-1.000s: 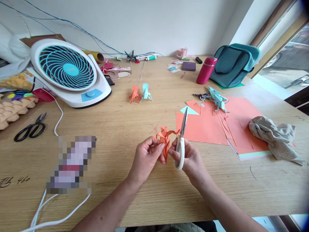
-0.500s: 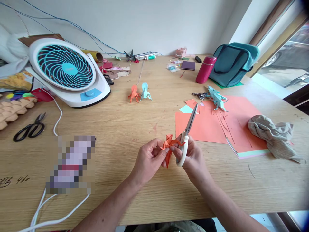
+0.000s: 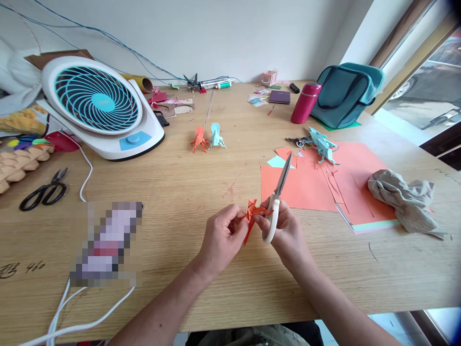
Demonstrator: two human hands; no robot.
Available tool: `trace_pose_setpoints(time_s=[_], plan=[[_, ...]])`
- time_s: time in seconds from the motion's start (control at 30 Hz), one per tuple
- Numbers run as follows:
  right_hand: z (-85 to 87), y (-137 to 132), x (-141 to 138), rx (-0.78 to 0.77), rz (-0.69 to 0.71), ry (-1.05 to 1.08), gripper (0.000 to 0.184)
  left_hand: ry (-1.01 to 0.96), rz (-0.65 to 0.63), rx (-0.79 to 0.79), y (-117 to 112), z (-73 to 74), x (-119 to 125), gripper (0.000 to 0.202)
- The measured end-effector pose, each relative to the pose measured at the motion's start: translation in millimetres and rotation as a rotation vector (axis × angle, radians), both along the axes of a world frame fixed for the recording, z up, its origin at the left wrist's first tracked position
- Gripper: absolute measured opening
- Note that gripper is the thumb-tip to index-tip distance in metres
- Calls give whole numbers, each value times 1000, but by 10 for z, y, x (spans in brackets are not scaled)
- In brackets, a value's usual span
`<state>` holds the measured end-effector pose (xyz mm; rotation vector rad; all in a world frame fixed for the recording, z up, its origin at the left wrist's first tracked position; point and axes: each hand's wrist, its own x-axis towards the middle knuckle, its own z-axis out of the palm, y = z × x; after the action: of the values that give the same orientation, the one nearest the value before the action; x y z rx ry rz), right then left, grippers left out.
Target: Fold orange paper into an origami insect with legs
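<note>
Both hands meet over the middle of the wooden table (image 3: 223,283). My left hand (image 3: 220,239) pinches a small orange folded paper figure (image 3: 252,215) from the left. My right hand (image 3: 286,234) grips white-handled scissors (image 3: 276,199), blades closed and pointing up and away, while its fingertips also touch the figure. Two finished paper figures, one orange (image 3: 199,138) and one light blue (image 3: 216,135), stand farther back. A third light blue figure (image 3: 321,145) rests on the orange paper sheets (image 3: 306,185) to the right.
A white and teal fan (image 3: 103,108) stands at the back left, its white cable (image 3: 86,180) trailing forward. Black scissors (image 3: 43,191) lie at the left. A magenta flask (image 3: 305,103), teal bag (image 3: 345,93) and crumpled grey cloth (image 3: 403,198) sit to the right.
The orange figure has been turned and folded narrower between my fingers. The scissors have tilted to the right, and both hands have drifted slightly right.
</note>
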<state>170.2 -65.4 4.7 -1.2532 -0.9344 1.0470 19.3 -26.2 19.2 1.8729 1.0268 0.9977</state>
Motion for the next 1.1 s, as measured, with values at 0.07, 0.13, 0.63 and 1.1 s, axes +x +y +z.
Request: trace_pose_setpoints(time_s=[0.07, 0.13, 0.63, 1.1], plan=[[8, -3, -32, -8, 0, -16, 31, 51, 29, 79, 5, -26, 11, 28], [10, 1, -64, 16, -43, -130, 26, 123, 60, 176, 12, -71, 32, 27], [13, 48, -54, 54, -108, -263, 18, 180, 15, 280, 56, -112, 25, 21], [14, 110, -45, 101, -140, -285, 14, 110, 101, 223, 92, -148, 68, 22]])
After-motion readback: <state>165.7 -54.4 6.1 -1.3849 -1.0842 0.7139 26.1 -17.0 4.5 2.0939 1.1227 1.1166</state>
